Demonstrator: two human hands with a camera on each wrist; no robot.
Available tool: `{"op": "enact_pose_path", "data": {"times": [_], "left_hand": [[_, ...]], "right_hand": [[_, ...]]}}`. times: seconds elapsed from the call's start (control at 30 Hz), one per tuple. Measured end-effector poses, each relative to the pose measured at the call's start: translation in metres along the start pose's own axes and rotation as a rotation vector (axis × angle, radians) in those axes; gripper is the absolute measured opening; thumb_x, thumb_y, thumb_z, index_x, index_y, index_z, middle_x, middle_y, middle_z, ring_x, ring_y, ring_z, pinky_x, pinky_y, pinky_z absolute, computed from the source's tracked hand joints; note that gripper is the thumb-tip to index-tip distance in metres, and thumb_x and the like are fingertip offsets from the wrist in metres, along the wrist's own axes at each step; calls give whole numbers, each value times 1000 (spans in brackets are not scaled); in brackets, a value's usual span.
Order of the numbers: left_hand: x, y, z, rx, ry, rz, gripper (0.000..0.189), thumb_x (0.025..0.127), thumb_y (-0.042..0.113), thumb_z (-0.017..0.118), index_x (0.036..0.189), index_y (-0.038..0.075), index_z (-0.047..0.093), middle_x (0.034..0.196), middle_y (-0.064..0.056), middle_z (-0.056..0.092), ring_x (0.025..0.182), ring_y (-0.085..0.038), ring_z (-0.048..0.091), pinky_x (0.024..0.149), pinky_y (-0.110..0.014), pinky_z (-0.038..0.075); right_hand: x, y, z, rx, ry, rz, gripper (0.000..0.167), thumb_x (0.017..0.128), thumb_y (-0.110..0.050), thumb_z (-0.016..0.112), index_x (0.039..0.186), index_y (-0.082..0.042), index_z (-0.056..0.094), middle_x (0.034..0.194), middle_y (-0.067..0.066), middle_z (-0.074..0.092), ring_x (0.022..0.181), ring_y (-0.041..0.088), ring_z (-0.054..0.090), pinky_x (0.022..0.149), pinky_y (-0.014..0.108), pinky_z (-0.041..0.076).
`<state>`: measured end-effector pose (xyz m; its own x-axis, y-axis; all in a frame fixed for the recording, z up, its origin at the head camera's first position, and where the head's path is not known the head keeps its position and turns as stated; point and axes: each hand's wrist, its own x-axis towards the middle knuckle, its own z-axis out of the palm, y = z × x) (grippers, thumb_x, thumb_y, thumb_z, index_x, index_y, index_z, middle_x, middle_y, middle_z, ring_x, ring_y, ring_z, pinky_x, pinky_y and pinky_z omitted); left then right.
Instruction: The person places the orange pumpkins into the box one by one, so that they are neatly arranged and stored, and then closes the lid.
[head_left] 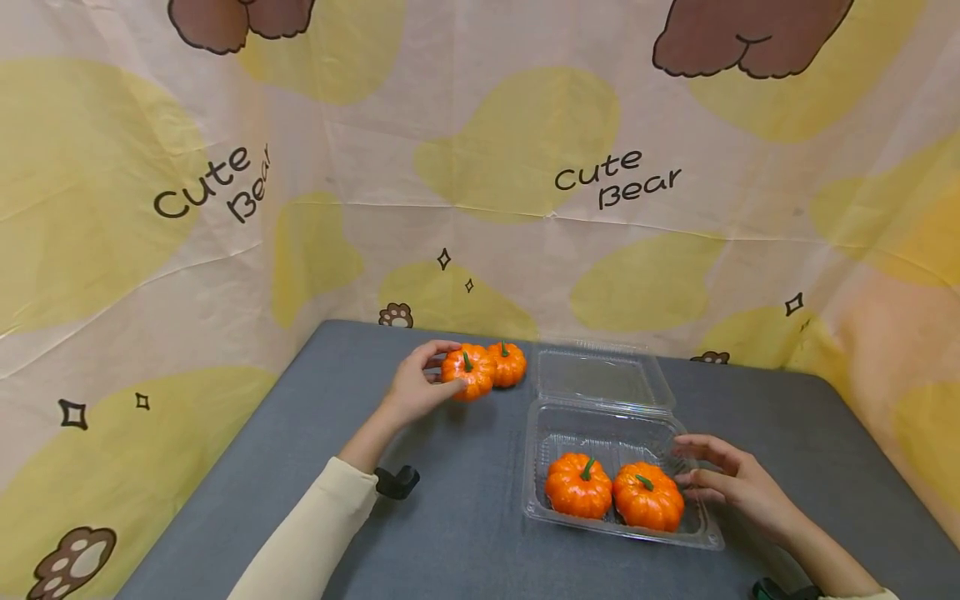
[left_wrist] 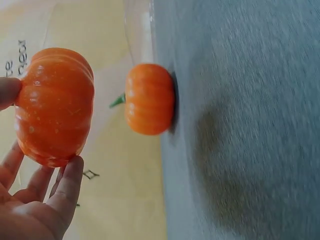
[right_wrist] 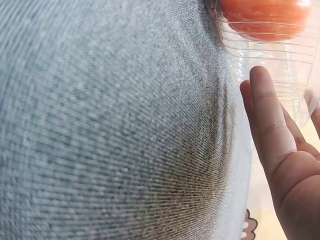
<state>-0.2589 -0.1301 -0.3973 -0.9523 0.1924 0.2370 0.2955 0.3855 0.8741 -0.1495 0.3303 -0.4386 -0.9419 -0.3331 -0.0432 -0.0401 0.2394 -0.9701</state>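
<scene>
My left hand (head_left: 420, 385) grips a small orange pumpkin (left_wrist: 55, 107) between thumb and fingers, raised over the table as the left wrist view shows. Just behind it, another pumpkin (head_left: 509, 365) with a green stem stands on the table. A clear plastic box (head_left: 531, 467) lies with its lid (head_left: 600, 375) folded back. Two pumpkins sit side by side in its near half, a left one (head_left: 577, 487) and a right one (head_left: 649, 498). Beside the box's right wall is my right hand (head_left: 738, 483), its fingers extended at the ribbed side (right_wrist: 267, 55).
The grey cloth-covered table (head_left: 450, 517) ends at a printed fabric backdrop (head_left: 480, 167) with bear and paw drawings, which hangs behind and along both sides. The open lid lies toward the back edge, to the right of the standing pumpkin.
</scene>
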Motion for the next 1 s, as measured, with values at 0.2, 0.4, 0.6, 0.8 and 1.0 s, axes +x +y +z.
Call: {"op": "enact_pose_path", "data": {"times": [0.2, 0.4, 0.6, 0.8, 1.0], "left_hand": [[-3, 10, 15, -39, -37, 22, 50, 77, 13, 79, 124, 13, 60, 129, -11, 54, 108, -33, 62, 91, -43, 54], [-4, 23, 32, -81, -68, 54, 52, 76, 11, 79, 124, 12, 60, 129, -11, 54, 105, -32, 63, 89, -40, 55], [0, 42, 49, -112, -117, 91, 58, 74, 9, 80, 127, 11, 57, 127, -10, 58, 102, -28, 63, 89, -40, 55], [5, 59, 64, -77, -181, 111, 53, 75, 13, 80, 124, 14, 58, 124, -8, 57, 106, -25, 62, 84, -34, 56], [11, 72, 79, -63, -278, 142, 52, 76, 12, 79, 124, 17, 58, 122, -3, 57, 107, -20, 59, 82, -30, 56]], "right_hand": [[0, 1, 0, -1, -4, -3, 41, 97, -3, 51, 137, -3, 45, 118, -23, 58, 95, 12, 69, 76, 33, 59], [0, 2, 0, 6, -10, -1, 40, 97, -3, 50, 137, -6, 47, 118, -23, 58, 95, 12, 69, 76, 33, 59], [-1, 1, 0, 8, -18, 5, 39, 98, -4, 50, 136, -12, 49, 118, -23, 58, 96, 12, 69, 77, 33, 59], [-1, -1, 1, -3, -2, 19, 40, 97, -6, 52, 136, -8, 48, 118, -22, 58, 96, 13, 70, 77, 33, 59], [-1, -2, 0, 11, -33, -13, 39, 98, -3, 49, 136, -12, 49, 119, -22, 58, 96, 12, 69, 77, 33, 59]]}}
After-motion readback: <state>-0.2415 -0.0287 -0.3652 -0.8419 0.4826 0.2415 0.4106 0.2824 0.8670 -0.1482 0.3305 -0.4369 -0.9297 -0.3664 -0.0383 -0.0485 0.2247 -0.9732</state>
